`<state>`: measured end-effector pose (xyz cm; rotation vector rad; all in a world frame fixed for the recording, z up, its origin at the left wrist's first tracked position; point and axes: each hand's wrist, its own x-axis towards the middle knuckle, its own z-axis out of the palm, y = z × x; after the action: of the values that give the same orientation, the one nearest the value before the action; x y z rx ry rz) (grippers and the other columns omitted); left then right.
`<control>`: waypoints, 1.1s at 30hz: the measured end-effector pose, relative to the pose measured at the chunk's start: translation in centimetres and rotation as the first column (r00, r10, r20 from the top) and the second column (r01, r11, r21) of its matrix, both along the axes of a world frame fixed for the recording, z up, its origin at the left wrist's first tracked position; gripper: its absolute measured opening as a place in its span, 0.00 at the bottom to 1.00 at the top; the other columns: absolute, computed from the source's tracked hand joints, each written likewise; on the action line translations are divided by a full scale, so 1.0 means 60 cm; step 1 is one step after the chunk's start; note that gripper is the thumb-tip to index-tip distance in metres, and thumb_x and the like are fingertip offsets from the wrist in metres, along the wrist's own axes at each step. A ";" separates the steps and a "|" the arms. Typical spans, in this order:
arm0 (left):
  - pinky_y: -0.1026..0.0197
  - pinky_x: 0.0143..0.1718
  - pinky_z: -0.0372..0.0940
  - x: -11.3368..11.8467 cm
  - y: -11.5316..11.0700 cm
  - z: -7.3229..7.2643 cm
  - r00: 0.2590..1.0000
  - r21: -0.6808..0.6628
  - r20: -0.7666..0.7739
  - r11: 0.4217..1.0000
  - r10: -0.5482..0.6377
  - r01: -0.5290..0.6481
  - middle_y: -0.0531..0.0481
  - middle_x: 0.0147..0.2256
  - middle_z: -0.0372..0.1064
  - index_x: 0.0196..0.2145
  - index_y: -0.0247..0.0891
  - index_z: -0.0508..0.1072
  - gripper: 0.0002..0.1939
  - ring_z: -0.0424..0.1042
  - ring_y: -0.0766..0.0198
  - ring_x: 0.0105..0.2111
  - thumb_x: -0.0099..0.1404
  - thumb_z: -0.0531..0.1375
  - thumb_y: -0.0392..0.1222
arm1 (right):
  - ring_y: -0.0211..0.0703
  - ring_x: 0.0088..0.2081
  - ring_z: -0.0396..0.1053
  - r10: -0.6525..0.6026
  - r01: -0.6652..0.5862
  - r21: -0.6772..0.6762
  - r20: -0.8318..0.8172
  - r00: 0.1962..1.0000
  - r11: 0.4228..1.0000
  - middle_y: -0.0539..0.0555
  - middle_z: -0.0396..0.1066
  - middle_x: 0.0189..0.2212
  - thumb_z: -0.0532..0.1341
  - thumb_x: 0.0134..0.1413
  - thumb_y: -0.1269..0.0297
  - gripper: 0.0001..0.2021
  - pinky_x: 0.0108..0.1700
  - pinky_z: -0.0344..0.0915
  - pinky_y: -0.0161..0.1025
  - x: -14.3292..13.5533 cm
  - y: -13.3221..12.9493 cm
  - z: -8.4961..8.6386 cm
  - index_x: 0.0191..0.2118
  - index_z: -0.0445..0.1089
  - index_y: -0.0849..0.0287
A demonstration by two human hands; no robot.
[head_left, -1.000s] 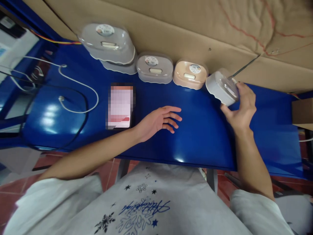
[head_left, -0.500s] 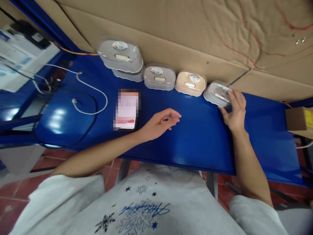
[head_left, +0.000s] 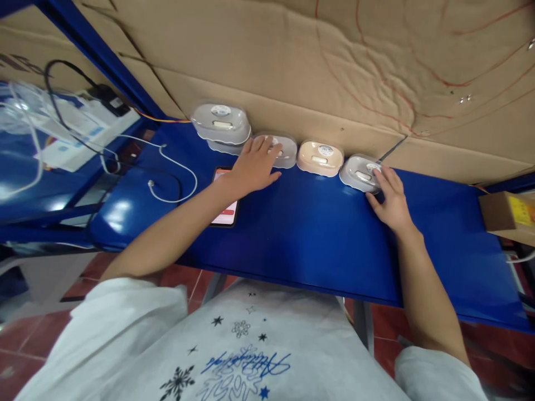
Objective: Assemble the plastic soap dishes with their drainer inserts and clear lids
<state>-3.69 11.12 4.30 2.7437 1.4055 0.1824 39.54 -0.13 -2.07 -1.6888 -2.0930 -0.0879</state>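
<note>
Lidded oval boxes stand in a row along the back of the blue table (head_left: 309,239). My left hand (head_left: 256,166) lies with spread fingers over the left part of a grey box (head_left: 287,151), partly hiding it; its thumb points right. To the right is a peach box (head_left: 320,161), untouched. My right hand (head_left: 390,197) is at the right end of the rightmost grey box (head_left: 357,174), fingers on its lid and thumb at its front edge. Two stacked grey boxes (head_left: 219,123) stand at the row's left end.
A phone (head_left: 228,217) lies partly under my left forearm. White (head_left: 192,172) and black cables curl at the left, near a white box with a black adapter (head_left: 111,100). Cardboard (head_left: 259,61) lines the back; a carton (head_left: 505,214) stands far right.
My left hand has moved up and left from the middle of the table onto the grey box, its fingers now spread. My right hand stays at the rightmost box. The view has shifted.
</note>
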 end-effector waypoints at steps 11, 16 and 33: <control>0.27 0.71 0.61 -0.011 -0.181 -0.011 0.928 0.124 0.083 0.928 -0.363 0.351 0.33 0.59 0.72 0.63 0.39 0.75 0.23 0.72 0.38 0.63 0.74 0.69 0.46 | 0.70 0.79 0.59 0.262 -0.262 0.015 -0.090 0.961 0.965 0.64 0.59 0.80 0.63 0.75 0.45 0.40 0.75 0.60 0.73 -0.169 -0.072 0.045 0.83 0.48 0.41; 0.34 0.63 0.71 0.005 -0.188 -0.033 0.796 0.082 0.233 0.827 -0.559 0.557 0.26 0.67 0.67 0.69 0.36 0.68 0.41 0.70 0.34 0.66 0.70 0.72 0.62 | 0.71 0.79 0.58 0.526 -0.557 -0.163 -0.200 0.827 0.814 0.69 0.56 0.80 0.69 0.63 0.32 0.59 0.75 0.64 0.72 -0.250 -0.107 0.055 0.85 0.37 0.48; 0.32 0.69 0.62 -0.014 -0.174 -0.061 0.795 -0.223 0.454 0.813 -0.403 0.539 0.26 0.75 0.58 0.82 0.45 0.45 0.68 0.66 0.31 0.72 0.59 0.79 0.65 | 0.66 0.70 0.73 0.230 -0.253 -0.024 -0.344 0.910 0.967 0.63 0.73 0.70 0.72 0.66 0.47 0.32 0.70 0.72 0.66 -0.175 -0.068 0.038 0.71 0.70 0.47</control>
<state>-4.55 0.70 0.65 2.4791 0.5471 0.3867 29.03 -4.24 0.21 -1.3507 -2.0356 0.3326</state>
